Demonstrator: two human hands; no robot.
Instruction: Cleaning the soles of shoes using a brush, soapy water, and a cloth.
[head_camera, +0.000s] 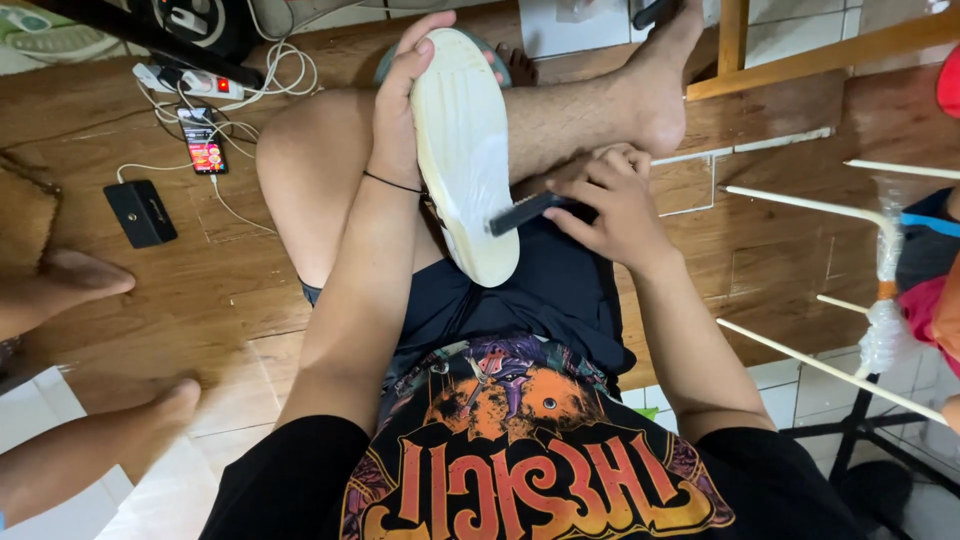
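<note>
I sit cross-legged on the floor. My left hand (400, 110) grips a shoe (462, 150) by its upper side, its cream-white sole turned up toward me and resting over my lap. My right hand (610, 200) holds a dark brush (525, 212) by the handle, its head pressed on the lower half of the sole, where a wet, foamy patch shows. The shoe's upper is hidden behind the sole.
A phone with a lit screen (204, 143), a white power strip (185, 82) with cables and a small black box (140, 212) lie on the wooden floor at the left. Another person's feet (70, 280) are at the far left. A white rod rack (850, 290) stands at the right.
</note>
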